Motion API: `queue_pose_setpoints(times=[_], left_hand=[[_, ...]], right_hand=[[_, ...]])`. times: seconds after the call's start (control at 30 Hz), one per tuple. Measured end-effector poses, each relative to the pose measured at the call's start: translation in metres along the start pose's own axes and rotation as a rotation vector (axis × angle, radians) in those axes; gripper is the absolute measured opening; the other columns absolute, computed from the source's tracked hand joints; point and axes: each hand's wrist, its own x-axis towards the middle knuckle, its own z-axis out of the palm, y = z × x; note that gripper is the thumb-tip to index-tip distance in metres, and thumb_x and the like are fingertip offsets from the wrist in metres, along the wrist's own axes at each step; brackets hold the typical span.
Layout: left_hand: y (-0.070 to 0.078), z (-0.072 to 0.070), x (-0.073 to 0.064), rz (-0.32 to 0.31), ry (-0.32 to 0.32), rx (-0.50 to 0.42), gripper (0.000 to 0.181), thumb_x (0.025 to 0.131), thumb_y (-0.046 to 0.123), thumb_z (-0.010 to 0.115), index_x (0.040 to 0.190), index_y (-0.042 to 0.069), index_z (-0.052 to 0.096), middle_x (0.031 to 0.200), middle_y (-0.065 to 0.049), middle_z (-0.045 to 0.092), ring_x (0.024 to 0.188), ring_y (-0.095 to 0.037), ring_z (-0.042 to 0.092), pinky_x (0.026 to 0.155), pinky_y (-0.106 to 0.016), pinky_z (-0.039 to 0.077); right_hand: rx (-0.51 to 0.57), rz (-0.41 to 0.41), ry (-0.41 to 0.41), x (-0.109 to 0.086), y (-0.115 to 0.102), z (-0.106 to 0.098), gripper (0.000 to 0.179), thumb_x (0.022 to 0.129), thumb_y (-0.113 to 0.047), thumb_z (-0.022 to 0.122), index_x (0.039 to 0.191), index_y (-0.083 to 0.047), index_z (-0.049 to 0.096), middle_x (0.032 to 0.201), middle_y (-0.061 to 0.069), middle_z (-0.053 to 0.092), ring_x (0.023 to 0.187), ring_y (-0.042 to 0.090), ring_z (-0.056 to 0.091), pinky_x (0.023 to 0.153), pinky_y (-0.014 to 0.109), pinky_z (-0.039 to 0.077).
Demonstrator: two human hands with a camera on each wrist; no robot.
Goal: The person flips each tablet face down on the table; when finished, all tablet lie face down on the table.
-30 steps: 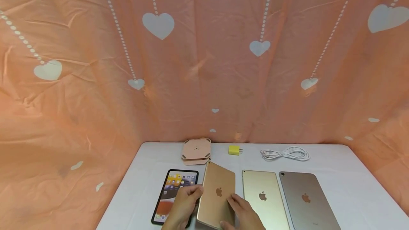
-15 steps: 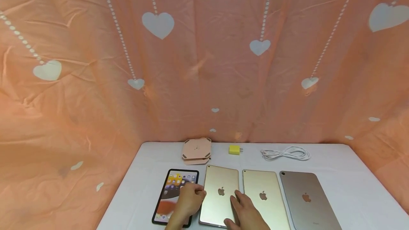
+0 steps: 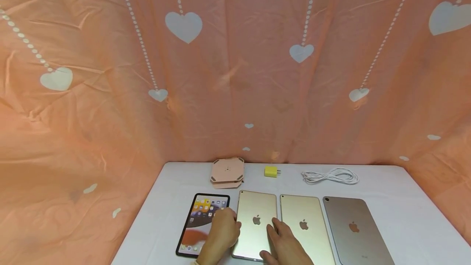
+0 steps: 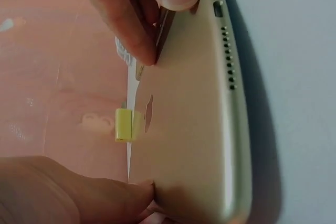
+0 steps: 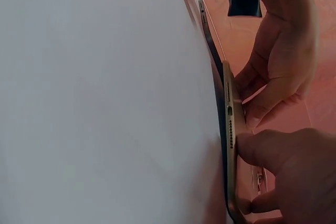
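A gold tablet (image 3: 254, 226) lies face down on the table, its apple logo showing, between my two hands. At its left edge my left hand (image 3: 223, 229) holds it with bent fingers, the thumb against the rim. My right hand (image 3: 288, 246) grips the right edge near the lower corner, fingertips along the side and thumb on the back, as the right wrist view shows with the tablet's port edge (image 5: 230, 114). Left of it, partly behind my left hand, is a black-rimmed tablet (image 3: 195, 232) with its screen lit. Another gold tablet (image 3: 305, 224) lies close on the right.
A grey tablet (image 3: 355, 228) lies face down at the far right. Along the back of the white table (image 3: 397, 199) are a pink folded stand (image 3: 227, 171), a yellow charger plug (image 3: 270, 171) and a coiled white cable (image 3: 331, 176). An orange heart-print cloth (image 3: 257, 93) hangs behind.
The gold tablet, tilted up in both hands a second ago, has come down flat in the row. Since half a second ago the hands have shifted only slightly.
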Motion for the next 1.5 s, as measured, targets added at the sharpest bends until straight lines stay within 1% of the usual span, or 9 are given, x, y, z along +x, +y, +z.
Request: queue_pose_setpoints(times=[0.5,0.57,0.7,0.83,0.97,1.1,1.23,1.4,1.5], left_hand=[[0.008,-0.009,-0.004,-0.006,-0.019,-0.019,0.011,0.076,0.006,0.089,0.072,0.009,0.078,0.068,0.001,0.067,0.073,-0.019,0.064,0.067,-0.039,0.055],[0.013,-0.022,-0.007,0.011,-0.053,-0.095,0.011,0.075,0.005,0.089,0.074,0.007,0.078,0.067,0.004,0.064,0.07,-0.015,0.06,0.064,-0.034,0.052],[0.019,-0.064,-0.013,-0.008,-0.239,-0.35,0.019,0.083,0.004,0.089,0.099,-0.003,0.082,0.078,0.001,0.072,0.074,-0.01,0.064,0.063,-0.026,0.056],[0.003,-0.097,-0.02,-0.14,-0.465,-0.743,0.04,0.095,0.002,0.081,0.129,-0.016,0.069,0.107,-0.018,0.081,0.093,-0.017,0.078,0.081,-0.034,0.068],[-0.031,-0.123,-0.028,-0.269,-0.602,-1.014,0.053,0.103,0.008,0.077,0.144,-0.019,0.058,0.127,-0.025,0.077,0.105,-0.025,0.08,0.093,-0.041,0.068],[-0.072,-0.151,-0.034,-0.22,-0.714,-1.155,0.053,0.11,0.013,0.066,0.15,-0.02,0.051,0.134,-0.021,0.075,0.115,-0.024,0.079,0.099,-0.035,0.065],[-0.109,-0.173,-0.034,-0.166,-0.791,-1.277,0.044,0.115,0.008,0.052,0.152,-0.016,0.051,0.139,-0.018,0.074,0.122,-0.022,0.076,0.104,-0.033,0.062],[-0.133,-0.188,-0.031,-0.228,-0.763,-1.295,0.043,0.116,0.01,0.052,0.152,-0.015,0.052,0.14,-0.02,0.073,0.125,-0.023,0.075,0.108,-0.036,0.06],[-0.14,-0.191,-0.031,-0.245,-0.685,-1.21,0.05,0.115,0.011,0.056,0.15,-0.022,0.047,0.137,-0.019,0.074,0.121,-0.022,0.077,0.105,-0.037,0.062]], right_hand=[[-0.027,0.012,0.077,-0.002,-0.001,0.009,0.073,0.086,-0.041,0.088,0.132,0.012,0.069,0.144,0.036,0.06,0.134,0.053,0.06,0.099,0.061,0.062],[-0.025,0.007,0.08,-0.002,-0.001,0.009,0.073,0.086,-0.041,0.088,0.132,0.012,0.069,0.144,0.036,0.06,0.133,0.053,0.06,0.1,0.061,0.062],[0.005,0.028,0.073,-0.002,-0.001,0.007,0.071,0.088,-0.04,0.087,0.134,0.011,0.068,0.145,0.034,0.061,0.133,0.052,0.061,0.099,0.062,0.062],[0.067,0.078,0.17,-0.003,-0.008,0.004,0.068,0.087,-0.04,0.088,0.135,0.005,0.071,0.142,0.024,0.069,0.128,0.044,0.067,0.098,0.056,0.064],[0.347,0.153,0.195,0.001,-0.021,-0.003,0.06,0.09,-0.037,0.087,0.138,-0.004,0.073,0.136,0.013,0.076,0.124,0.035,0.074,0.102,0.043,0.063],[0.842,0.225,0.003,0.012,-0.03,-0.013,0.058,0.102,-0.029,0.078,0.145,0.006,0.064,0.14,0.025,0.072,0.129,0.04,0.071,0.105,0.038,0.062],[1.05,0.267,-0.127,0.027,-0.039,-0.011,0.058,0.108,-0.024,0.07,0.146,0.017,0.056,0.142,0.032,0.068,0.129,0.037,0.071,0.102,0.038,0.064],[1.199,0.338,-0.193,0.045,-0.053,0.001,0.06,0.109,-0.021,0.066,0.148,0.022,0.05,0.144,0.032,0.066,0.127,0.027,0.069,0.107,0.041,0.062],[1.275,0.385,-0.208,0.053,-0.063,0.007,0.062,0.107,-0.017,0.066,0.147,0.026,0.046,0.145,0.036,0.063,0.132,0.036,0.068,0.113,0.048,0.058]])
